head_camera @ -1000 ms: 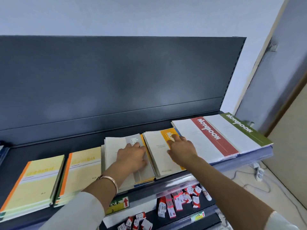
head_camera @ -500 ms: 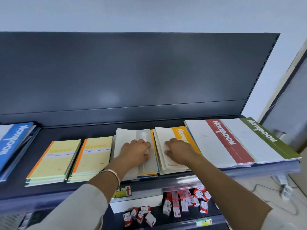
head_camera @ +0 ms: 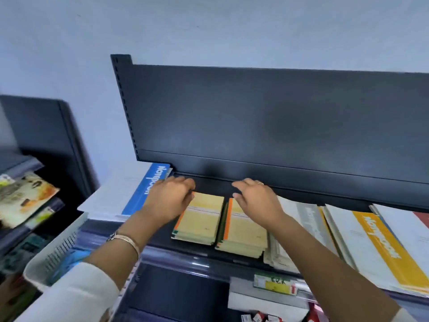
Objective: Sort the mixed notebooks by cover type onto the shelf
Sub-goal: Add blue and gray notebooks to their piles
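Note:
Two stacks of yellow notebooks with orange spines lie side by side on the dark shelf (head_camera: 232,252): the left stack (head_camera: 199,224) and the right stack (head_camera: 243,231). My left hand (head_camera: 169,201) hovers over the far left corner of the left stack, fingers loosely curled, holding nothing. My right hand (head_camera: 255,201) hovers over the far end of the right stack, fingers spread. A white and blue notebook pile (head_camera: 130,194) lies at the shelf's left end. To the right lie a grey-banded white pile (head_camera: 308,226) and a yellow-banded white pile (head_camera: 371,247).
A white plastic basket (head_camera: 55,249) stands low on the left. A neighbouring rack on the far left holds magazines (head_camera: 23,198). The shelf's tall dark back panel (head_camera: 278,117) rises behind the piles. Price tags (head_camera: 276,284) and small red boxes (head_camera: 262,318) sit below the front edge.
Both hands left the grey-banded and yellow-banded white piles and moved left over the two yellow stacks. The view swung left, bringing the basket and magazine rack into sight.

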The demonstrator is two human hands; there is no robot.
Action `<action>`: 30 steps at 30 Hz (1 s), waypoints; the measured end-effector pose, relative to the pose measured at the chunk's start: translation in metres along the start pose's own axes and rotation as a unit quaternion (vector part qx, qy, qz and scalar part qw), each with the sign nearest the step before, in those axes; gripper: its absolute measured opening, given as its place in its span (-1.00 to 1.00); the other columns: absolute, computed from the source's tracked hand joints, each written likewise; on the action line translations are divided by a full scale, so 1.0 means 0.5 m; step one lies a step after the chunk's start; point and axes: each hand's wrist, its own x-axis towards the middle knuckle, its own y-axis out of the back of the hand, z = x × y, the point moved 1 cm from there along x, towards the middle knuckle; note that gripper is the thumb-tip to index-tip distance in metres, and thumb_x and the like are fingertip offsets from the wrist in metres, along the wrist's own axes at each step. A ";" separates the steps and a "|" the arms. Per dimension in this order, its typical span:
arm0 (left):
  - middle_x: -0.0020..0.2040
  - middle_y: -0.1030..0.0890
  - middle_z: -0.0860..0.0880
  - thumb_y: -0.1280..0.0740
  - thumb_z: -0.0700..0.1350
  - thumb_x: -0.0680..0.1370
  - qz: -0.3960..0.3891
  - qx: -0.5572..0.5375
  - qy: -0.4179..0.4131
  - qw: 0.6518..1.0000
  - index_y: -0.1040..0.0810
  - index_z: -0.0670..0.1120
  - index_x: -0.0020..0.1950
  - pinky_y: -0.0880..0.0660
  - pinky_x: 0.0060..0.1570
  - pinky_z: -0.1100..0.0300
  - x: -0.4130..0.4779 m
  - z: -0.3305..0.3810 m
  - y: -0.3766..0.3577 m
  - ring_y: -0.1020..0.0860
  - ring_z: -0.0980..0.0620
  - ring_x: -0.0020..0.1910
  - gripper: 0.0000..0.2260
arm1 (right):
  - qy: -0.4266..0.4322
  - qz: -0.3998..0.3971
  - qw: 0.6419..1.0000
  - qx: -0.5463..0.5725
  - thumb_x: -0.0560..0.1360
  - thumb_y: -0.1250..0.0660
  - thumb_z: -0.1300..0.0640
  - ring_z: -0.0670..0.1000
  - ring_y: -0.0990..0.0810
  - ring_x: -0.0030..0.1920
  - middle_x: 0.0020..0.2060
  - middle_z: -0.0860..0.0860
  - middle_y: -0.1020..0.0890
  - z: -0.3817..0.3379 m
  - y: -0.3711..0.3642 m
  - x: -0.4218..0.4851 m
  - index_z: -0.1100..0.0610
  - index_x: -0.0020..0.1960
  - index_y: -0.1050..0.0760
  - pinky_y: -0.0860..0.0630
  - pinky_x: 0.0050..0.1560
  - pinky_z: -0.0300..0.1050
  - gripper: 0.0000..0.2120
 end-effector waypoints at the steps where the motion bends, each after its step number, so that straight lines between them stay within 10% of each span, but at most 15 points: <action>1: 0.16 -0.55 0.00 -0.17 0.02 0.59 0.007 0.009 0.012 1.000 -0.45 0.01 0.21 -0.38 0.12 0.09 -0.014 -0.054 0.007 -0.47 -0.06 0.20 -0.77 | 0.010 0.005 1.000 0.007 0.62 -0.08 0.01 0.08 -0.45 0.25 0.25 0.01 -0.50 -0.043 -0.005 0.022 0.02 0.36 -0.37 -0.42 0.19 -0.03 -0.66; 22: 0.19 -0.52 0.09 -0.18 0.07 0.59 -0.017 -0.047 0.149 0.988 -0.39 0.08 0.32 -0.42 0.06 0.12 -0.050 -0.508 -0.059 -0.48 0.03 0.18 -0.69 | 0.121 -0.145 0.982 0.002 0.61 -0.12 -0.05 0.09 -0.40 0.30 0.34 0.03 -0.41 -0.404 -0.153 0.275 0.08 0.42 -0.30 -0.38 0.26 -0.01 -0.57; 30: 0.31 -0.42 -0.05 -0.23 0.07 0.57 -0.132 -0.157 0.271 0.941 -0.29 -0.04 0.45 -0.38 0.27 0.05 0.003 -0.550 -0.140 -0.41 -0.06 0.29 -0.53 | 0.118 -0.228 0.966 -0.011 0.60 -0.09 -0.15 0.08 0.00 0.53 0.53 0.06 -0.07 -0.391 -0.231 0.363 0.13 0.54 -0.06 0.01 0.48 0.11 -0.38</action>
